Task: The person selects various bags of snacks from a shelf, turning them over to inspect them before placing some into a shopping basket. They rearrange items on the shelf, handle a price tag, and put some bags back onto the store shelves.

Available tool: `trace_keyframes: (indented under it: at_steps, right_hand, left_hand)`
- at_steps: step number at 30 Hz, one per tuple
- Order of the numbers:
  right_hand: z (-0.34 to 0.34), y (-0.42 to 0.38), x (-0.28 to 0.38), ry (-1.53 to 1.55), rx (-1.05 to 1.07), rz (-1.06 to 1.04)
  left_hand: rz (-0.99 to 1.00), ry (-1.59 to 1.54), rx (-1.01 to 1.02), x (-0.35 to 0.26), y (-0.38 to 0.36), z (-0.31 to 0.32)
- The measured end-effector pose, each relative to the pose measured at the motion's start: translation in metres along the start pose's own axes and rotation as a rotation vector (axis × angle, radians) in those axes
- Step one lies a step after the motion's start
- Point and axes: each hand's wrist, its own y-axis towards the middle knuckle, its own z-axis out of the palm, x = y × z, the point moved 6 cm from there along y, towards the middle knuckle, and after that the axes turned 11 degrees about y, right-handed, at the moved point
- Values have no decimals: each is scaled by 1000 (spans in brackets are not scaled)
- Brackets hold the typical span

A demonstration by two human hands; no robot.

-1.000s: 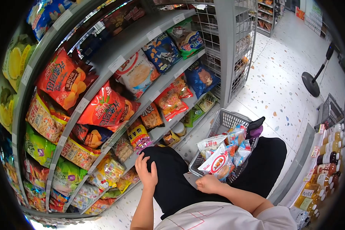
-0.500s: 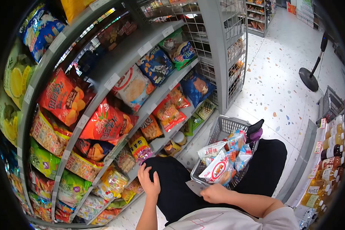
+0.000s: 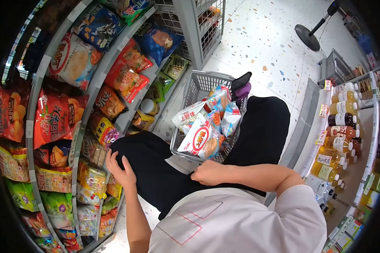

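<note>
My left hand (image 3: pixel 120 169) rests on my left knee in black trousers, fingers spread, holding nothing. Over my lap my right hand (image 3: pixel 210 173) is closed in a fist; what it grips, if anything, is hidden. Just beyond it a grey shopping basket (image 3: pixel 193 86) stands on the floor between my legs. Several snack bags lie in the basket. A white bag with a red oval (image 3: pixel 202 137) is nearest me, a white bag with red lettering (image 3: pixel 189 116) lies behind it, and blue-and-white bags (image 3: pixel 231 119) are to the right.
Curved grey shelves (image 3: pixel 103 78) full of snack bags rise on my left. Bottles of juice (image 3: pixel 342 107) line a low shelf on the right. Ahead are a wire rack (image 3: pixel 209 27), a black stand with a round base (image 3: pixel 307 38), and another grey basket (image 3: pixel 340 67).
The view has tilted down and turned right, so the shelves and basket appear further left. My right fist has drawn back a little from the basket; my left hand stays on my knee.
</note>
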Motion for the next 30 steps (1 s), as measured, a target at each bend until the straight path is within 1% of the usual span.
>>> trace_keyframes:
  at_steps: [2,5,9,11,12,14,16,18,20,21,23,24,26,28,29,30]
  right_hand:
    - [6,3,-2,38,-11,-3]
    - [-1,4,-10,-10,-94,-33]
    - [0,4,-13,-27,-68,16]
    - [4,5,-12,-5,-52,7]
    - [5,5,-13,-6,-51,5]
    - [2,3,-12,-14,-20,22]
    - [7,2,-23,-23,-4,38]
    - [8,0,-27,-33,10,57]
    - [10,-3,-34,-96,63,173]
    - [11,-5,-35,-99,64,173]
    - [15,-7,-44,-107,50,210]
    - [16,-8,-47,-109,50,209]
    - [18,-10,-55,-134,57,224]
    - [25,-13,-56,-163,61,237]
    - [22,-10,-61,-206,54,249]
    - [20,-13,-62,-194,5,233]
  left_hand:
    - [-3,-1,-9,1,-1,1]
    - [-5,-6,-7,1,-1,2]
    - [-13,-19,-19,0,0,1]
    - [130,270,-13,-18,2,-1]
    - [129,272,-15,-25,2,-2]
    - [311,271,54,-59,0,4]
    - [313,-65,247,-83,-6,26]
    - [206,-251,349,-103,-23,63]
    - [178,-331,394,-114,-44,99]
    - [114,-394,512,-115,-56,121]
    - [3,-487,765,-123,-73,140]
    - [-15,-552,819,-128,-79,145]
    - [86,-598,676,-133,-85,150]
    - [125,-679,680,-133,-85,159]
    - [52,-693,702,-130,-79,166]
    - [-39,-706,706,-121,-68,176]
